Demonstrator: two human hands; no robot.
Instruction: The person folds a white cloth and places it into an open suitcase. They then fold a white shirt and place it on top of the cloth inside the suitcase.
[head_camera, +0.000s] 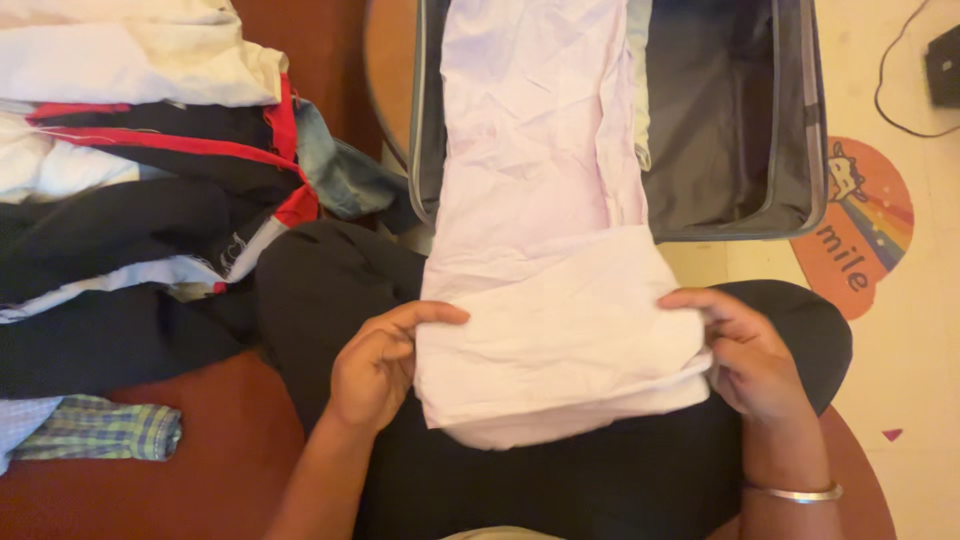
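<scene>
A pale tiled floor (925, 330) runs along the right side of the view, with a round rainbow-patterned mat (862, 235) lying on it and a dark cable (893, 75) curling near the top right corner. A reddish-brown surface (215, 470) fills the lower left. An open grey suitcase (735, 130) sits at the top centre, its dark lining showing on the right half.

A long pale pink garment (535, 180) stretches from inside the suitcase down over its near rim and onto the person's lap, which is covered in black cloth (330, 280). The lower end of the garment is folded back on itself into a thick layered band that lies across the lap, directly between the two hands.

The left hand (380, 365) grips the left edge of that folded band: the thumb lies on top of the cloth and points inward, while the fingers curl underneath. The right hand (745, 355) holds the right edge of the fold, fingers bent around the layered cloth with the thumb pressing on top. A thin silver bangle (795, 493) circles the right wrist.

To the left, a heap of clothes (140, 180) in white, black and red is piled up, touching the person's knee. A piece of blue denim (345, 175) pokes out of the heap just beside the suitcase. A green checked cloth (100, 428) lies at the lower left, apart from the hands.
</scene>
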